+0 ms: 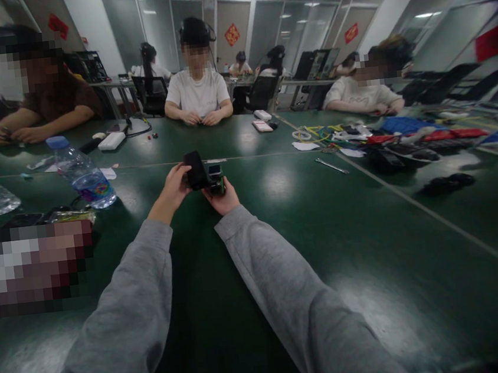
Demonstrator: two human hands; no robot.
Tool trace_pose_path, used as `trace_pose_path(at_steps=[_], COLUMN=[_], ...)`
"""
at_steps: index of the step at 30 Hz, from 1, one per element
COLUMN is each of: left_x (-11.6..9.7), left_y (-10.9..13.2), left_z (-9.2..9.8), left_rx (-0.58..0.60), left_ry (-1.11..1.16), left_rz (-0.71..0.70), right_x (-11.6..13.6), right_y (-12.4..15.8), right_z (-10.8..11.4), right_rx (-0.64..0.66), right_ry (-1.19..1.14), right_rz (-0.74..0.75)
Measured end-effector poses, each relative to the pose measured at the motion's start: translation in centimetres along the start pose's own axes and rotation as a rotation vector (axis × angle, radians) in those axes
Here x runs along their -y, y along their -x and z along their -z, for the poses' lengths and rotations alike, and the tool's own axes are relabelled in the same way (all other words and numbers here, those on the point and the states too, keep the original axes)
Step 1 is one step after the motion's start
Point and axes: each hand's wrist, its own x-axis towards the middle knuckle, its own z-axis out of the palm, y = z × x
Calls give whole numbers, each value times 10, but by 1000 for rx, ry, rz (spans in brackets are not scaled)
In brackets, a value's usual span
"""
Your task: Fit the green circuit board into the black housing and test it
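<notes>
My left hand (173, 188) is closed on a black rectangular case (195, 169), its fingers along the case's left side. In my right hand (227, 199) sits a small electronic device (215, 179) with a dark square screen on top and green showing on its side. The case is tilted just left of the device, and the two overlap in view; I cannot tell whether they touch. Both hands are raised over the middle of the dark green table (280, 230). The fingers under the device are partly hidden.
Bottles, including a blue-capped one (90, 179), stand to the left, near a blurred-out reddish object (43, 261). A wrench (332, 166) lies to the right, before a heap of cables and tools (421, 133). White boxes (112, 141) lie farther back. Several people sit around.
</notes>
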Motion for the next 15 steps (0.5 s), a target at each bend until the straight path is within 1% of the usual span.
trace_pose_path(at_steps=[2, 4, 5, 8, 12, 15], left_x=[4, 11, 16, 27, 34, 35], left_y=[2, 5, 6, 6, 1, -4], left_z=[7, 15, 18, 25, 30, 32], left_rx=[30, 74, 96, 105, 96, 105], left_ry=[133, 232, 274, 360, 363, 348], left_rz=[128, 208, 228, 288, 313, 314], right_x=[0, 1, 1, 2, 2, 3], right_y=[0, 1, 1, 2, 3, 3], right_z=[0, 0, 0, 1, 0, 0], right_rx=[11, 47, 77, 149, 139, 148], right_ry=[7, 12, 17, 31, 24, 40], right_rz=[-3, -18, -38, -83, -59, -76])
